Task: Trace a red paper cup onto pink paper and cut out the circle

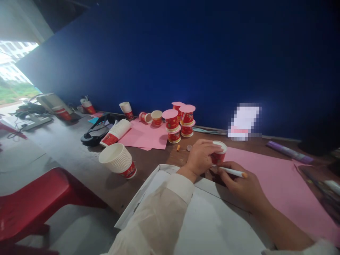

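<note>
A red-and-white paper cup [219, 156] stands upside down at the left edge of a pink paper sheet [273, 177]. My left hand [200, 157] is closed around its side, with the fingers lying over its top edge. Low against the cup, my right hand [243, 184] pinches a white marker [232, 172] with an orange end. The marker's tip is hidden behind my fingers. Left of my hands lie a small orange cap [178, 148] and a small clear piece [189, 148].
Red cups topped with pink paper discs [170, 114] stand stacked behind. A nest of paper cups [117, 159] leans at left, near black goggles [92, 136]. A white board [212, 216] lies in front; a purple tube [289, 152] is at right. A red stool [53, 198] stands lower left.
</note>
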Available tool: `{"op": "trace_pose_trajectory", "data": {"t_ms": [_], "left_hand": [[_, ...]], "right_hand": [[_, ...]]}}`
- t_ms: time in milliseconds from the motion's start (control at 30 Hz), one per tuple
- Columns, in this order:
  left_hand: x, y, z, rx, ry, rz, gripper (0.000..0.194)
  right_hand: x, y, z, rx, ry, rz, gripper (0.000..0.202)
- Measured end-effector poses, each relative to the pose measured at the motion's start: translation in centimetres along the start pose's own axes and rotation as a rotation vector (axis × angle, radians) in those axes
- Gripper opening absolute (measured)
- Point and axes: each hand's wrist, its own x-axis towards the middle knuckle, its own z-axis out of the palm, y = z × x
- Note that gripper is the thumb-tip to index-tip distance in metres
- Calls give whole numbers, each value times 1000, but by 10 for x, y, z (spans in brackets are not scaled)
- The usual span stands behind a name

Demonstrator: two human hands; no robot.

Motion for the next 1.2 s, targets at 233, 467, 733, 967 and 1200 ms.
{"op": "trace_pose_trajectory", "data": {"t_ms": [233, 467, 733, 967, 1200], "left_hand": [[1, 0, 0, -3, -12, -6, 43], [1, 0, 0, -4, 0, 12, 43], [1, 1, 0, -16, 5, -9, 43], [1, 0, 0, -45, 18, -14, 40], [2, 1, 0, -20, -16, -41, 44]], "right_hand": [[1, 6, 4, -30, -49, 20, 34], [1, 7, 6, -73, -28, -40, 35], [2, 12, 9, -84, -72, 8, 33], [2, 10, 3, -69, -76, 21, 29], [5, 12, -3, -101, -51, 53, 29]]}}
